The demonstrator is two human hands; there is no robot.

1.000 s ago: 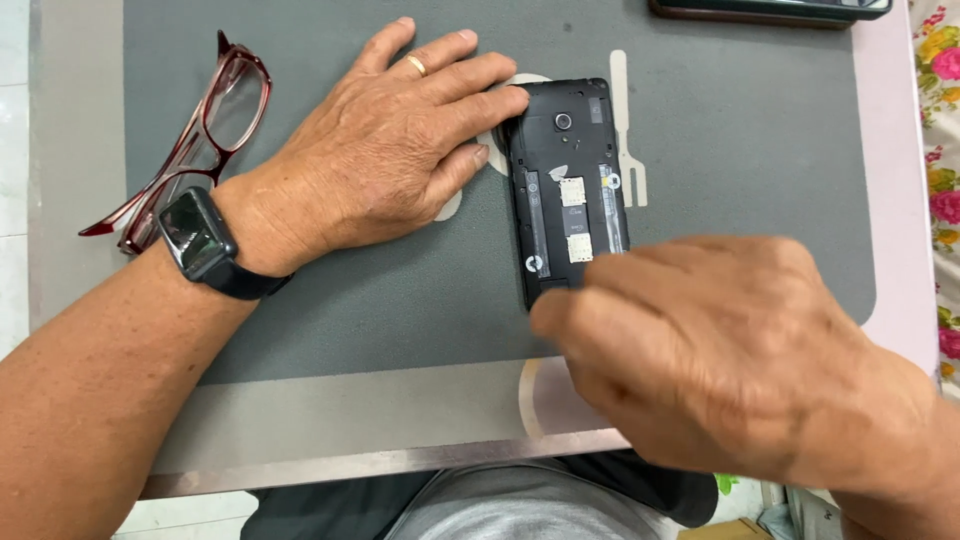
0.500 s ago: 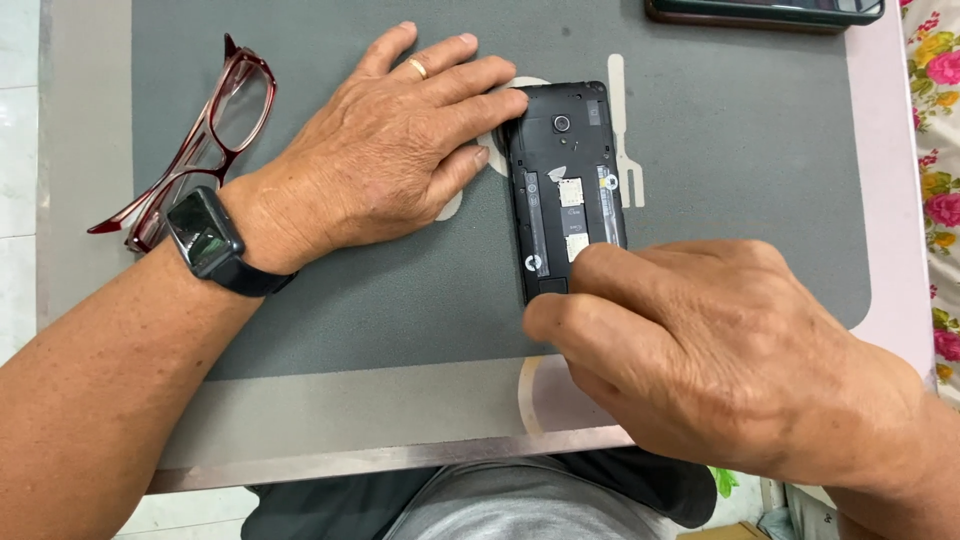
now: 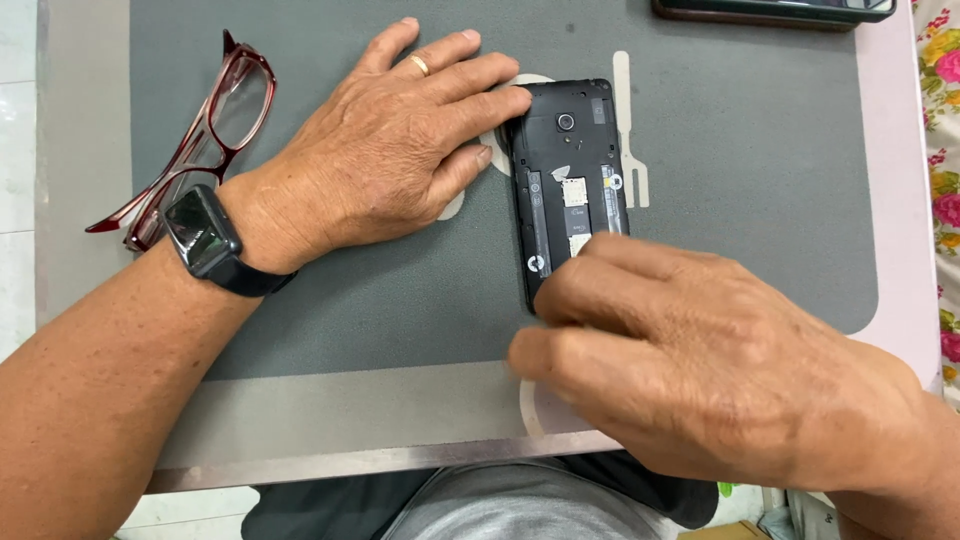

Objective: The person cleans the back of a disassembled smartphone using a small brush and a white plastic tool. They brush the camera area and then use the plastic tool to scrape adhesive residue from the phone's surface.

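Note:
A black phone (image 3: 568, 170) with its back cover off lies face down on a grey work mat (image 3: 760, 200); its inner frame, camera lens and card slots show. My left hand (image 3: 390, 160) lies flat on the mat, fingers spread, fingertips pressing the phone's upper left edge. It wears a gold ring, and a dark smartwatch (image 3: 205, 238) sits on the wrist. My right hand (image 3: 690, 360) covers the phone's lower end, fingers curled onto it. Whether those fingers pinch anything is hidden.
Red-framed glasses (image 3: 195, 140) lie folded open at the mat's left edge. Another dark device (image 3: 770, 10) sits at the top edge. A floral cloth (image 3: 940, 120) shows at the right. The table's front edge (image 3: 380, 462) runs just above my lap.
My right hand has moved up and left onto the phone's lower end. My left hand has stayed in place against the phone.

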